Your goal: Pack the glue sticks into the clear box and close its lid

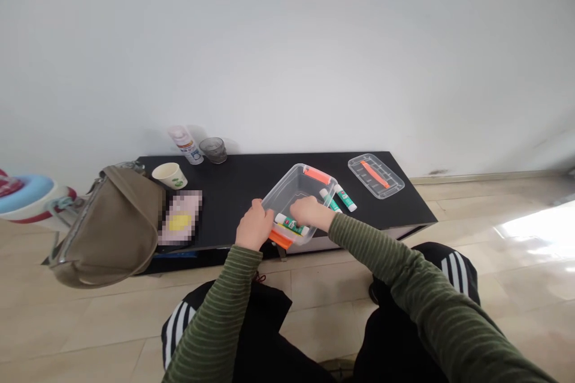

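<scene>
A clear plastic box point(284, 187) with orange latches sits tilted at the front edge of the black table. My left hand point(255, 225) is closed around its left rim, beside the lower orange latch point(281, 239). Inside the box, my right hand point(311, 213) has its fingers curled down; what is between them, if anything, is hidden. A green and white glue stick point(291, 224) lies right below those fingers, along the near wall, with something thin and yellow under it. Two more glue sticks, one nearer point(330, 199) and one farther right point(345, 198), lie by the box's right side.
The box's clear lid point(376, 176) rests on the right of the black table point(242, 176). To the left are a paper cup point(169, 176), a grey glass point(214, 150), a spray can point(186, 145), a blurred pink packet point(181, 218) and a brown bag point(112, 224). A wall stands behind.
</scene>
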A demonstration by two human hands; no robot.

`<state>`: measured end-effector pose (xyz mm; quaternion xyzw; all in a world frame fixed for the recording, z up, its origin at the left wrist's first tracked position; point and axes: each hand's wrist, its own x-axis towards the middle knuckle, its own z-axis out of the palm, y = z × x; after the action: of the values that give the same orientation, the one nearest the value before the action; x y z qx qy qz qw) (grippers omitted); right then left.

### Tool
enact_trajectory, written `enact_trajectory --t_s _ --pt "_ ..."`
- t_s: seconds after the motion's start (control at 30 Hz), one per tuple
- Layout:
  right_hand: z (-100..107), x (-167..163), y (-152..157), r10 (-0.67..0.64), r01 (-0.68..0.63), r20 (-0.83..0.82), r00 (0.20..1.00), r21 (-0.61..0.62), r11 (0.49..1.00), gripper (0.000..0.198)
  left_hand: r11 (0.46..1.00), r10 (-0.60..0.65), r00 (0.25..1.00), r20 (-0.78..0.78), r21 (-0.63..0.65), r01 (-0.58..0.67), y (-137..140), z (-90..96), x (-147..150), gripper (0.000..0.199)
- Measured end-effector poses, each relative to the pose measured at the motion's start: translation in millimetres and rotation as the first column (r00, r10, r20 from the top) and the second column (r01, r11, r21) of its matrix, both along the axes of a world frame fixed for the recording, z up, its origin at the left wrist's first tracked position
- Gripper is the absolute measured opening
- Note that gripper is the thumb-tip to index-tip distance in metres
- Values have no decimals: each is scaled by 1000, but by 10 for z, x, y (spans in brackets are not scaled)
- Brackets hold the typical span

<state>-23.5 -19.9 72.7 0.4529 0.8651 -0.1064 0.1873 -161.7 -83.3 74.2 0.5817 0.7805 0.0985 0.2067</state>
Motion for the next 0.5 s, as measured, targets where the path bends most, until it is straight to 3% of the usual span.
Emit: enact_trajectory --t_s 0.1,0.17,0.23,0.3,0.4,0.5 --pt "216 373 35 -86 150 -296 951 198 969 24 1000 -1 1000 0 7 1 -2 -12 -7 38" --pt "279 730 111 -160 357 -518 840 307 882 29 1000 -3 1000 4 7 3 -2 -19 -9 39" --pt "230 1119 218 -225 518 -629 744 329 789 30 1000 0 1000 7 2 0 -1 -26 -9 39" --pt "71 1484 315 -343 619 -626 701 295 728 26 1000 8 1000 7 -7 -8 1 -34 -10 40" --pt "-282 1882 369 -531 665 -473 703 174 726 21 1000 16 1000 3 -11 -16 8 -42 -10 40" --pt "-604 2050 322 -606 676 -373 702 83 732 26 1000 17 1000 2 -14 -17 16 -37 -6 39"
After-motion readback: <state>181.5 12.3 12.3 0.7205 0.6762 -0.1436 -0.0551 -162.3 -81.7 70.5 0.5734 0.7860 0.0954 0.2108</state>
